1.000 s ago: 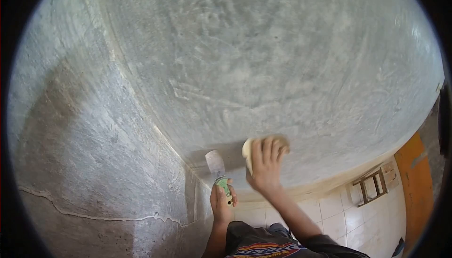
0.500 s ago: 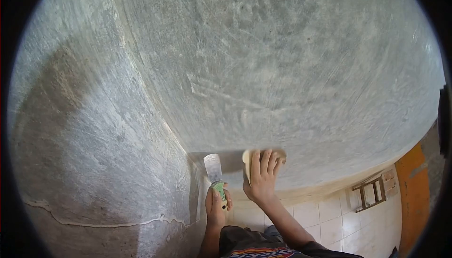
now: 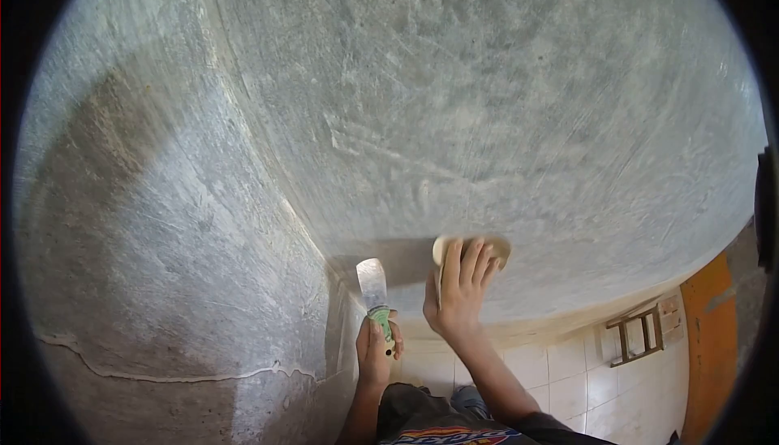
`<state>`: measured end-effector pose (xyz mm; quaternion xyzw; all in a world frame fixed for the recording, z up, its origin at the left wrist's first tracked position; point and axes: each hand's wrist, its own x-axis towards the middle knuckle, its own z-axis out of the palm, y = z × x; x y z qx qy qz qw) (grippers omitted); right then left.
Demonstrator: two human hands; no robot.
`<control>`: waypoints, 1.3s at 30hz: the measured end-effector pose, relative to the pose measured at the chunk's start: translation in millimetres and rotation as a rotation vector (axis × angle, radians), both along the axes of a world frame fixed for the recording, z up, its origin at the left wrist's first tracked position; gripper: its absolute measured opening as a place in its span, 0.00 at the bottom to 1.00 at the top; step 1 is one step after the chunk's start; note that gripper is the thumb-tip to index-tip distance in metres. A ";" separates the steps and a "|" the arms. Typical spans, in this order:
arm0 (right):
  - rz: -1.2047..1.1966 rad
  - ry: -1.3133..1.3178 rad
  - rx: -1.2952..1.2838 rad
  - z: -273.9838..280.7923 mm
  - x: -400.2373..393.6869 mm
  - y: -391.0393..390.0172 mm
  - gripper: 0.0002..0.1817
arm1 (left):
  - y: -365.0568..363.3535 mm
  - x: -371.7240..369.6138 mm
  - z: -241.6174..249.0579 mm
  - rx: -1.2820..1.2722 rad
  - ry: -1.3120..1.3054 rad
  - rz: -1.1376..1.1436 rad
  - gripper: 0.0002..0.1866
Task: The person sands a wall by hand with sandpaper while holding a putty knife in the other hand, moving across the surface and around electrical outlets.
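My left hand is closed round the green handle of a putty knife. Its metal blade points up, close to the corner between the two walls. With fingers stretched over it, my right hand presses a beige sheet of sandpaper to the grey plastered wall. The sheet's edges curl out on both sides of the fingers. Its working face is hidden against the wall.
On the left stands a second grey wall with a raised wavy line low on it. Below are pale floor tiles. A small wooden frame is at the lower right, near an orange panel.
My right hand and the sandpaper have moved up and slightly right along the wall. The left hand with the putty knife has shifted only a little.
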<state>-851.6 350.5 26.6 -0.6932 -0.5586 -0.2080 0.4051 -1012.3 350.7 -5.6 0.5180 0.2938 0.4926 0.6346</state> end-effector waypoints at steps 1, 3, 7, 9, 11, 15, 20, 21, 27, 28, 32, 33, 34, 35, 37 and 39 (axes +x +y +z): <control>0.014 0.019 -0.042 -24.8 -3.7 -1.5 0.36 | 0.6 0.8 -0.6 0.017 -0.013 -0.012 0.26; 0.026 0.041 -0.075 -54.3 -7.9 -3.6 0.35 | 1.4 0.2 -4.4 0.023 -0.021 -0.023 0.25; -0.041 -0.030 0.032 19.2 -4.2 -1.1 0.36 | 2.1 1.5 -3.1 -0.035 -0.032 -0.035 0.23; -0.030 -0.047 0.008 9.6 -1.1 -1.8 0.37 | 0.4 4.9 -6.9 -0.032 -0.048 -0.038 0.23; -0.023 -0.071 -0.006 -19.4 0.1 0.4 0.38 | 2.7 4.8 -6.2 -0.018 -0.071 -0.045 0.23; 0.042 -0.051 -0.139 -31.2 -6.1 -4.8 0.38 | 1.6 4.9 -4.9 -0.031 -0.058 -0.009 0.23; 0.063 -0.106 -0.013 28.6 -12.5 6.0 0.37 | 0.8 3.7 -1.0 -0.016 -0.061 0.008 0.24; 0.069 -0.072 -0.106 18.6 -14.6 5.1 0.37 | 1.3 3.2 -3.7 -0.006 -0.068 0.013 0.24; 0.046 -0.095 -0.100 -27.5 -24.8 9.8 0.40 | 5.9 3.0 -5.5 0.008 -0.096 0.015 0.24; 0.028 -0.103 -0.041 -0.1 -29.0 10.0 0.44 | 5.0 2.4 -6.7 -0.009 -0.102 0.012 0.23; 0.145 -0.061 -0.109 8.7 -24.5 13.1 0.40 | 3.9 2.3 -5.8 -0.018 -0.091 0.037 0.23; 0.157 -0.027 -0.176 -8.1 -22.5 8.5 0.40 | 4.2 2.4 -7.6 -0.016 -0.100 0.024 0.23; 0.158 -0.032 -0.172 -19.3 -25.5 6.5 0.40 | 4.4 2.5 -9.1 -0.015 -0.113 0.014 0.23; 0.144 -0.034 -0.167 -28.0 -27.1 5.4 0.41 | 4.7 2.1 -8.6 -0.011 -0.117 0.008 0.23; 0.171 -0.006 -0.125 -12.6 -28.8 6.3 0.40 | 7.5 3.0 -9.7 0.008 -0.112 0.012 0.23; 0.160 -0.055 -0.086 27.2 -26.9 9.7 0.40 | 4.6 2.6 -10.9 0.011 -0.096 0.020 0.23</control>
